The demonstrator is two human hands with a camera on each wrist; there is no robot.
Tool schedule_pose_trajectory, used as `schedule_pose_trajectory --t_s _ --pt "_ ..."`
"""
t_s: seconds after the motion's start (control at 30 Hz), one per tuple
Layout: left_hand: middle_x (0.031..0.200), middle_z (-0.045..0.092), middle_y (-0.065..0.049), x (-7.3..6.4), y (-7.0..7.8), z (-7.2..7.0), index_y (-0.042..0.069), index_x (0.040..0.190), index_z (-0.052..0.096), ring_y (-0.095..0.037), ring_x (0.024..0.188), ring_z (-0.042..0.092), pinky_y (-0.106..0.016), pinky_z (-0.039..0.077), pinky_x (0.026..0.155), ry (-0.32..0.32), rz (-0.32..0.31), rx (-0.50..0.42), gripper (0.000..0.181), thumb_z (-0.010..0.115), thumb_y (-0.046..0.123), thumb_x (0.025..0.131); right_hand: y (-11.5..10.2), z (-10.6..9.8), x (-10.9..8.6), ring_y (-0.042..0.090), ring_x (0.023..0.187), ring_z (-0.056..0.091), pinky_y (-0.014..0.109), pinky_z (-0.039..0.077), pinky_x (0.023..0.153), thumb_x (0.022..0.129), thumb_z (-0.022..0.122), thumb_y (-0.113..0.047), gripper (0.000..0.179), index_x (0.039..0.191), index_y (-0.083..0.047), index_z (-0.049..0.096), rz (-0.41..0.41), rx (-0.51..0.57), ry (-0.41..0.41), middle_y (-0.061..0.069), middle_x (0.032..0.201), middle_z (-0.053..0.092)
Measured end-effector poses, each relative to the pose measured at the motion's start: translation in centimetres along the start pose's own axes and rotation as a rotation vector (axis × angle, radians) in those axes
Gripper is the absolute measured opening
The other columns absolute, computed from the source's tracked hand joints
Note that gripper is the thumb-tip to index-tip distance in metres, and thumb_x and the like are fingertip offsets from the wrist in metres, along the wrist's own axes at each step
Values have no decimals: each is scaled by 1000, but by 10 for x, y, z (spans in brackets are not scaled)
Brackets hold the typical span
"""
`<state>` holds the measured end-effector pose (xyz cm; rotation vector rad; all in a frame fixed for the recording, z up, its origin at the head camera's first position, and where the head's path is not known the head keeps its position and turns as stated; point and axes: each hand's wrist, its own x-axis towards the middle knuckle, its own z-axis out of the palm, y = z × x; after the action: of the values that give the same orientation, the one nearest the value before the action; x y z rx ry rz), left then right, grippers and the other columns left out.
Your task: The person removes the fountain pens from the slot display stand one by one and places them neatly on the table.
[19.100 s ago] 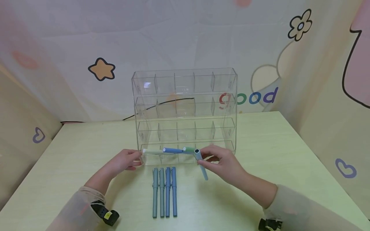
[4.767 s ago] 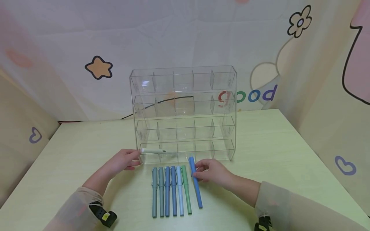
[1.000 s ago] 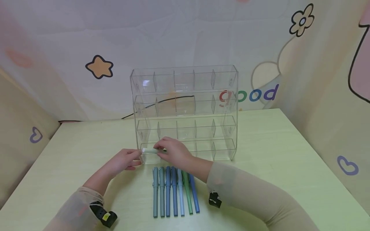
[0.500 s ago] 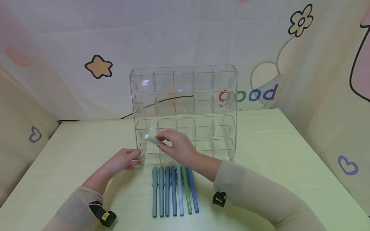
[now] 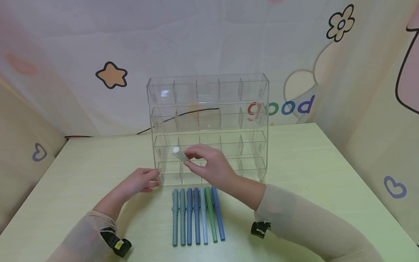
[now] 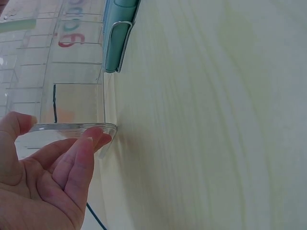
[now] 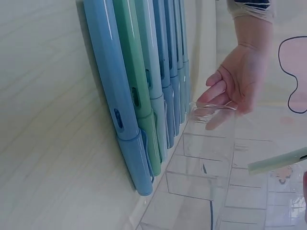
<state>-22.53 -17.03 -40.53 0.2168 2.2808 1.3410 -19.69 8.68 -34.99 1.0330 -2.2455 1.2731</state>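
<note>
My right hand (image 5: pixel 212 165) pinches a pale green pen (image 5: pixel 180 154) between thumb and fingers. The pen is held tilted in front of the lower rows of a clear acrylic rack (image 5: pixel 209 82); its lower part is behind my fingers. In the right wrist view the same pale pen (image 7: pixel 276 162) shows at the right edge. My left hand (image 5: pixel 139 182) grips the rack's lower left side. The left wrist view shows thumb and fingers of that hand (image 6: pixel 53 177) about the clear side panel (image 6: pixel 72 126).
In front of the rack several capped pens lie side by side on the table (image 5: pixel 327 203): teal pens (image 5: pixel 175 218), blue ones (image 5: pixel 189 218), a light blue pen (image 5: pixel 203 218), a green pen (image 5: pixel 211 218) and a slanted blue pen (image 5: pixel 218 218). A printed curtain (image 5: pixel 209 36) hangs behind.
Light blue, green and blue pens have joined the row on the table. My right hand has lifted the pale green pen from the rack's bottom row and moved right. The left hand has stayed put.
</note>
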Motion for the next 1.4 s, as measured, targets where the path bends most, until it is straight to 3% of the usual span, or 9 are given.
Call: schedule_pose_trajectory --t_s 0.23,0.63,0.87,1.4 --pt "135 42 -29 -2 1 -1 -13 134 39 -36 116 52 -40 48 88 -1 6 -4 54 39 29 100 -3 -13 -12 12 87 61 25 51 79 80 71 -1 19 98 -2 68 19 41 57 4 98 66" --pt "136 41 -29 -1 1 0 -12 133 40 -36 116 51 -40 48 88 10 14 1 53 39 29 100 -1 -33 -31 11 88 61 26 51 81 80 71 -2 21 101 -3 67 150 39 76 3 96 66" --pt "136 41 -29 -1 0 1 -13 134 38 -35 117 52 -41 47 89 9 -7 3 56 39 32 99 2 -42 -45 11 88 61 25 51 81 81 71 -5 22 103 -4 67 257 40 66 1 96 65" --pt "135 42 -29 -1 -2 2 -12 133 40 -35 115 53 -41 48 87 2 5 21 56 40 32 99 -6 -51 -55 13 89 63 30 51 82 83 70 -8 24 106 -4 66 383 33 30 1 98 66"
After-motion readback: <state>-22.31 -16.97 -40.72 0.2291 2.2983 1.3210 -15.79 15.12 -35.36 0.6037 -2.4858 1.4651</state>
